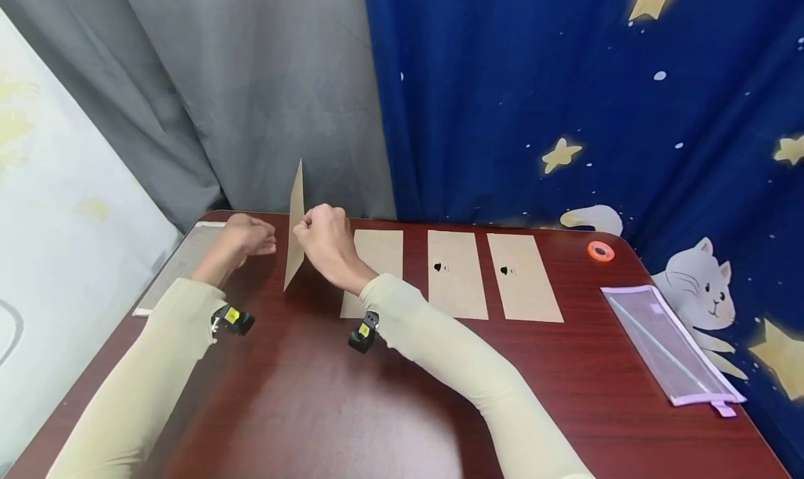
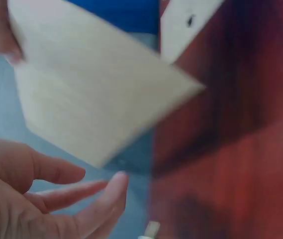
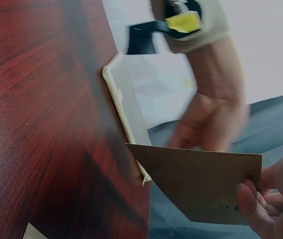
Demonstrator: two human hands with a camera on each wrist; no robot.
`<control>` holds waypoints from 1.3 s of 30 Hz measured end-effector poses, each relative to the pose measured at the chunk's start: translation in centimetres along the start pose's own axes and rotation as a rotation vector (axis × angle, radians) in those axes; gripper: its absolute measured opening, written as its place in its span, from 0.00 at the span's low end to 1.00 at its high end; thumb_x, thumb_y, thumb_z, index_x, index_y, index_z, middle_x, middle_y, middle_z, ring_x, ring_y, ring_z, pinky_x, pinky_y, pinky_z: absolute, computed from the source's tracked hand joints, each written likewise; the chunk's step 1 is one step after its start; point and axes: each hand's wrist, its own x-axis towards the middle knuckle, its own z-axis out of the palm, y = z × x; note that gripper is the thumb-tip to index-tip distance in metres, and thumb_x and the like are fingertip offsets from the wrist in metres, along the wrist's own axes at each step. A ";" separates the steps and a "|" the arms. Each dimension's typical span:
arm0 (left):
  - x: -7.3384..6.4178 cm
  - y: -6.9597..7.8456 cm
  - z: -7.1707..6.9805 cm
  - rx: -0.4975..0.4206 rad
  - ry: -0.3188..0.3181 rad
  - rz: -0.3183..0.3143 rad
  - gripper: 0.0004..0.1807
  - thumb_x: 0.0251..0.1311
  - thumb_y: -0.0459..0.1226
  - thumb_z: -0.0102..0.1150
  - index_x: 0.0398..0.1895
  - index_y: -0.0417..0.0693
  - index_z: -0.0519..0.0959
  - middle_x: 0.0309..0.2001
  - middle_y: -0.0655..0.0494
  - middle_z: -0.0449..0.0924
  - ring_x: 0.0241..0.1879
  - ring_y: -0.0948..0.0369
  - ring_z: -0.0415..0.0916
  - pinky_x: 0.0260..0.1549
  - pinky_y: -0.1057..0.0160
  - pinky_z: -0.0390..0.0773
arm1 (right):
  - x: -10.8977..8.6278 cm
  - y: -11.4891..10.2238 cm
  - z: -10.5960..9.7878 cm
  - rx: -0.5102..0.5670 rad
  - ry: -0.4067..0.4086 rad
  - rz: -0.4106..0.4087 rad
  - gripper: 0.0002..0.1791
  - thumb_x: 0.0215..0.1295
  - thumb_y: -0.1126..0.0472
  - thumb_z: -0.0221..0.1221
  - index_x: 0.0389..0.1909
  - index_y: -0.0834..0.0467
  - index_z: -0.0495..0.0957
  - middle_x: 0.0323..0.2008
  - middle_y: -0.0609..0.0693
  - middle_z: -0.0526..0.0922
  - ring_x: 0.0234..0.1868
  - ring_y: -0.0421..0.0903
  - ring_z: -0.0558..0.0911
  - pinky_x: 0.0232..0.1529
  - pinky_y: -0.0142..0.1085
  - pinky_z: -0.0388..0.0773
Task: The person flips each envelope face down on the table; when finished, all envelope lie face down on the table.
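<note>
My right hand (image 1: pixel 328 243) pinches a tan kraft-paper piece (image 1: pixel 293 238) by its side edge and holds it upright over the far left of the table. In the right wrist view, small dark print shows on the paper (image 3: pixel 196 181) beside the thumb. My left hand (image 1: pixel 241 238) is just left of the paper with nothing in it. In the left wrist view, its fingers (image 2: pixel 109 199) and thumb are spread apart, close under the paper's lower corner. To the right of my right hand lies a similar piece (image 1: pixel 384 245), partly covered by that hand.
Two more tan pieces (image 1: pixel 455 283) (image 1: pixel 527 283) with small black hat prints lie in the same row. At the left edge rests a flat pale pack (image 1: pixel 182 266). An orange tape roll (image 1: pixel 601 251) and a purple-edged mesh pouch (image 1: pixel 668 346) lie at the right. Curtains hang behind.
</note>
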 end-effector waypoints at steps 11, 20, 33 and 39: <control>0.5 -1.4 -0.6 -0.232 -0.110 -0.060 0.11 0.72 0.26 0.50 0.51 0.37 0.79 0.23 0.64 0.84 0.28 0.70 0.83 0.41 0.69 0.88 | -0.2 0.6 0.3 0.059 0.016 0.009 0.23 0.65 0.64 0.59 0.10 0.50 0.68 0.09 0.39 0.60 0.14 0.34 0.62 0.17 0.25 0.55; 0.4 -1.1 -2.5 -0.236 -0.024 -0.022 0.17 0.68 0.25 0.54 0.25 0.53 0.82 0.22 0.66 0.84 0.26 0.71 0.83 0.39 0.69 0.88 | -0.2 1.9 1.1 0.141 0.027 0.049 0.21 0.66 0.64 0.63 0.59 0.64 0.81 0.30 0.48 0.87 0.25 0.35 0.74 0.31 0.19 0.70; 0.7 -2.4 -2.7 0.038 0.056 -0.019 0.14 0.65 0.26 0.59 0.52 0.24 0.80 0.26 0.67 0.82 0.24 0.73 0.82 0.35 0.68 0.88 | -2.2 4.3 3.9 0.284 -0.163 0.253 0.28 0.66 0.63 0.64 0.66 0.64 0.74 0.30 0.50 0.88 0.19 0.33 0.79 0.41 0.25 0.78; 1.0 -3.4 -1.9 0.110 0.067 0.001 0.18 0.65 0.25 0.58 0.54 0.18 0.76 0.21 0.67 0.82 0.22 0.73 0.80 0.32 0.68 0.88 | -2.7 5.0 4.8 0.218 -0.182 0.242 0.07 0.66 0.63 0.62 0.37 0.65 0.84 0.22 0.45 0.79 0.20 0.34 0.70 0.29 0.24 0.69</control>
